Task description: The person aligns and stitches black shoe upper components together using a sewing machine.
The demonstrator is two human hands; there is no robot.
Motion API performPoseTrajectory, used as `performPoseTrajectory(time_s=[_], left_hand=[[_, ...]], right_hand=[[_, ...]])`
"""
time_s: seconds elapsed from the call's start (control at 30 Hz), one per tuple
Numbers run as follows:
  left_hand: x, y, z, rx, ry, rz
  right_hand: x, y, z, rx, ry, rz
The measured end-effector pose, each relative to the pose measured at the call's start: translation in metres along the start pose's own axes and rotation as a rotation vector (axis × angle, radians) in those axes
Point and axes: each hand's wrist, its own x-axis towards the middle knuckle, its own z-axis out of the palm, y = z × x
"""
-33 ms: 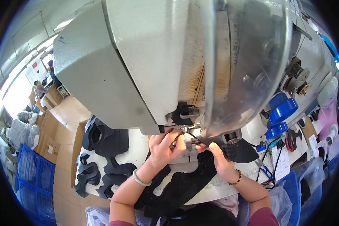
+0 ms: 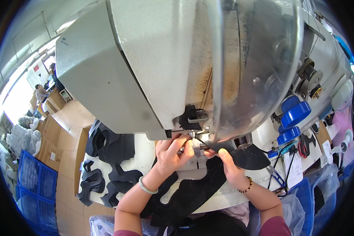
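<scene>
Under the head of a large grey sewing machine (image 2: 145, 59), both my hands are at the needle area. My left hand (image 2: 172, 154) is closed, with bent fingers and thumb together just left of the presser foot; what lies between its fingertips is hidden. My right hand (image 2: 232, 170) pinches a black fabric piece (image 2: 252, 158), thumb on top, right of the needle. A narrow black edge of it runs up toward the needle. More black fabric (image 2: 188, 194) with curved edges drapes across the table front below my hands, partly under my left wrist.
Stacks of cut black pieces (image 2: 120, 149) lie on the white table at the left. Blue thread-stand parts (image 2: 296, 115), red-handled scissors (image 2: 303, 146) and a paper slip (image 2: 293, 169) are at the right. Blue crates (image 2: 37, 177) and cardboard boxes (image 2: 49, 151) stand on the floor.
</scene>
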Motion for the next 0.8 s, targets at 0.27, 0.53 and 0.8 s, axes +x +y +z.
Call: performPoseTrajectory(time_s=[0.27,0.53,0.8], left_hand=[[0.000,0.007,-0.005,-0.020,-0.040,-0.010],[0.012,-0.077,-0.006,-0.012,-0.189,-0.204],[0.072,-0.087,0.012,0.136,0.056,-0.380]], right_hand=[[-0.004,-0.008,0.000,-0.088,-0.045,0.002],[0.004,0.006,-0.006,-0.069,0.013,-0.053],[0.028,0.017,-0.024,0.591,0.140,0.215]])
